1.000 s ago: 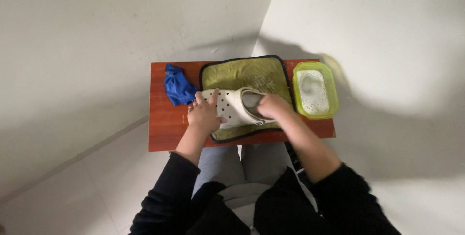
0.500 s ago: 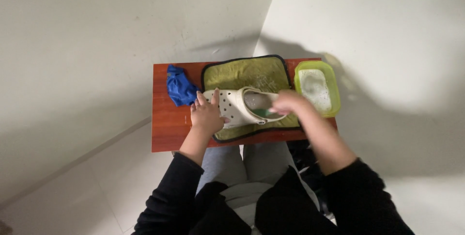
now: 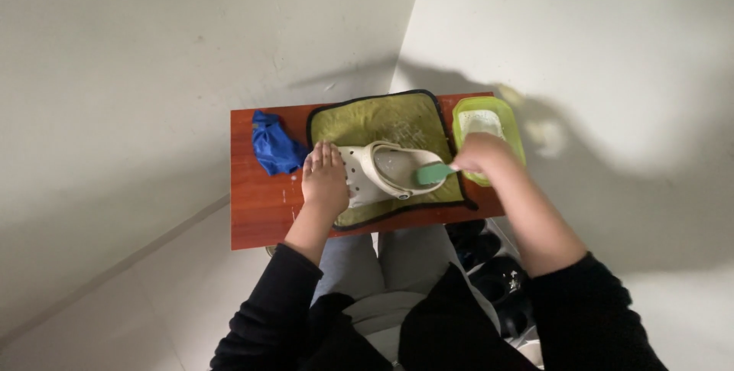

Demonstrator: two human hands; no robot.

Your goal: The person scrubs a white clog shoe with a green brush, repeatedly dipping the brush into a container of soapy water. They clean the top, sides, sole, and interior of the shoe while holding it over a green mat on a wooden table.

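Looking straight down from the head cam: a white clog (image 3: 382, 176) lies on an olive mat (image 3: 386, 123) with a black edge, and the mat sits on a small red-brown table (image 3: 256, 210) pushed against the wall. The clog's long axis runs pretty much left to right across the view, toe end with the holes toward the person's left, heel opening toward the right, sole down and opening facing up. Left hand (image 3: 325, 180) lies flat on top of the toe, fingers together and stretched out toward the wall, pinning it down rather than gripping around it. Right hand (image 3: 478, 153) is closed around a green brush (image 3: 432, 174), whose green end sticks out leftward and sits right at the clog's heel rim; can't tell if the bristles actually touch. That hand hovers over the near edge of a light green tub (image 3: 512, 123) with something white in it, just beside the mat on the right. A crumpled blue cloth (image 3: 271, 145) is on the table left of the mat, close to the left hand's fingertips.
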